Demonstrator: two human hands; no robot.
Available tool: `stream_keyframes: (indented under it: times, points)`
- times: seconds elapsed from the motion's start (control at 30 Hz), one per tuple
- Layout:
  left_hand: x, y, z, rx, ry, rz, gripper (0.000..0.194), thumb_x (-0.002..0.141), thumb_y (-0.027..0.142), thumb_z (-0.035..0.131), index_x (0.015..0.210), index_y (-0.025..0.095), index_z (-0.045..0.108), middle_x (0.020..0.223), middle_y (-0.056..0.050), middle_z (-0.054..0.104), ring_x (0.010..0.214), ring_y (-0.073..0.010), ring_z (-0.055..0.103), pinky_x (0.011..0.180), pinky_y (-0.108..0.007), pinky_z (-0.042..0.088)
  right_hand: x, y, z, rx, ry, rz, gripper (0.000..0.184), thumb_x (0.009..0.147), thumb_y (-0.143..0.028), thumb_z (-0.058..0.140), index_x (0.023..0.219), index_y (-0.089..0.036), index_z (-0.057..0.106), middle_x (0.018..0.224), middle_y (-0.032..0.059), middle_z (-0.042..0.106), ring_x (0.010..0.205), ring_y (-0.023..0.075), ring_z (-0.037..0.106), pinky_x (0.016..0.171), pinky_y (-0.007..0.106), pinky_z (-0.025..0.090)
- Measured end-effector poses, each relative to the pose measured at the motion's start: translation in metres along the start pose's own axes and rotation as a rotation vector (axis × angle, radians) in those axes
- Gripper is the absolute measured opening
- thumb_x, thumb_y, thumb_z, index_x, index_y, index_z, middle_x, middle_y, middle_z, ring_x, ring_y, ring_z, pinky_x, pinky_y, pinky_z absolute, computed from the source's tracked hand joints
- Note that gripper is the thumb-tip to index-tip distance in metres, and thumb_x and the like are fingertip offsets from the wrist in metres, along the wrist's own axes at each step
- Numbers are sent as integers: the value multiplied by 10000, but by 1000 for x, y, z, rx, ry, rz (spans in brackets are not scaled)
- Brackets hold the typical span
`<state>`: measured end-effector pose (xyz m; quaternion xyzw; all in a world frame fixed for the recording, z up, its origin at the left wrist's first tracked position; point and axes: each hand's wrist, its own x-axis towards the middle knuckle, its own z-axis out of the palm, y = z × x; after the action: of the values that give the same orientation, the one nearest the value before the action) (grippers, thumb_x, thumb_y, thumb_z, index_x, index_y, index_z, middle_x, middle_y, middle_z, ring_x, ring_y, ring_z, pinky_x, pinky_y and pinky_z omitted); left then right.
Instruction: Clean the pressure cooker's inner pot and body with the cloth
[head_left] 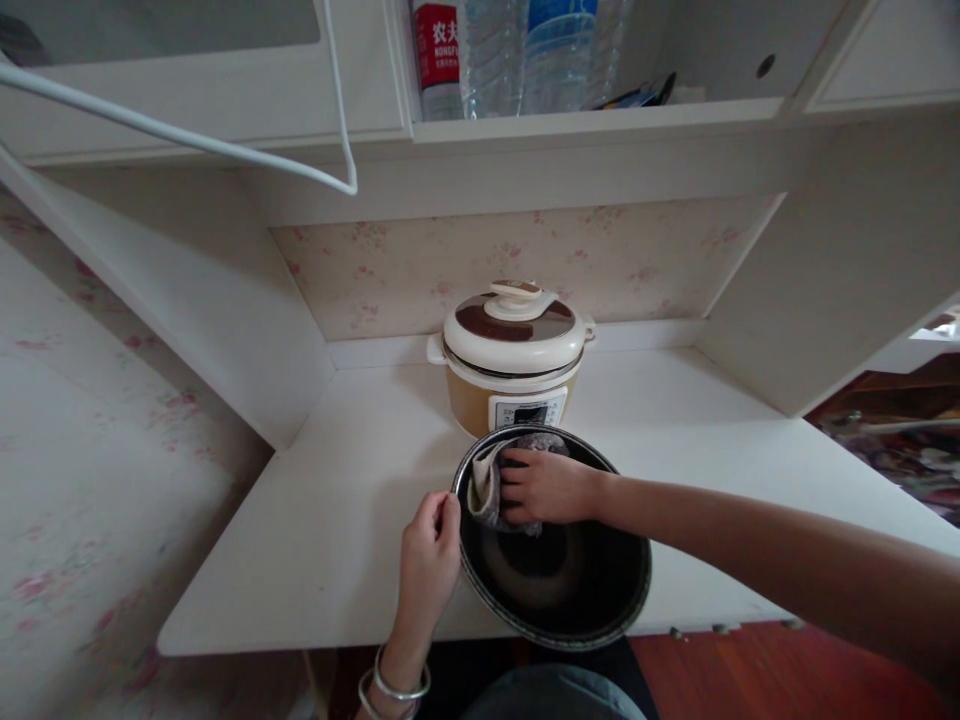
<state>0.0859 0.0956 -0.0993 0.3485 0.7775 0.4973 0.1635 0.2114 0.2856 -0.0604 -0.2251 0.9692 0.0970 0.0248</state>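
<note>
A black inner pot (592, 600) is tilted toward me at the front edge of the white counter (337, 520). My left hand (427, 560) pinches the pot's left rim. My right hand (544, 487) is inside the pot, fingers closed on a grey-and-white cloth (484, 487) pressed against the inner wall near the far rim. Just behind the pot stands a cream and brown electric cooker (511, 355) with its lid on.
White cabinet walls flank the counter left and right. A shelf above holds large water bottles (525, 50) and a red-labelled bottle (436, 55). A white hanger rod (187, 135) crosses the upper left. Red-brown floor (787, 680) lies below the counter edge.
</note>
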Motion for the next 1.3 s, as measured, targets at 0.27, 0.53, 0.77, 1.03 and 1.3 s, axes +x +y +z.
stream_keyframes:
  times: [0.27,0.53,0.77,1.03,1.3]
  points:
    - [0,0,1,-22,37,22,344,893,470,466,886,172,638,749,-48,675,667,-176,609,615,-255,426,-14,-20,-8,266,-356,670,465,769,-191,559,1233,-160,555,1016,181,666,856,333,664,666,412,481]
    - [1,3,4,-43,36,-1,336,889,471,471,887,181,640,780,-44,685,719,-183,624,650,-257,440,3,-43,-9,681,-344,809,461,846,-355,448,1227,-104,517,1048,237,660,944,392,660,709,470,496]
    - [2,-1,3,-63,24,-4,323,901,455,459,906,181,629,846,-58,691,761,-189,627,685,-268,453,35,-58,-19,825,-117,697,404,842,-294,438,1209,-129,470,967,171,681,853,324,683,643,357,464]
    - [4,-2,1,-93,17,4,324,895,467,475,911,181,627,863,-65,694,763,-194,636,686,-268,460,28,-49,-17,300,99,435,414,892,-174,453,1303,-210,412,1095,100,610,843,215,622,603,303,457]
    - [2,-3,0,-56,-1,-21,347,906,477,449,910,174,619,766,-31,660,706,-170,595,647,-253,424,0,-20,-20,-181,64,385,198,923,-145,457,1039,-159,617,990,105,617,816,221,583,567,301,456]
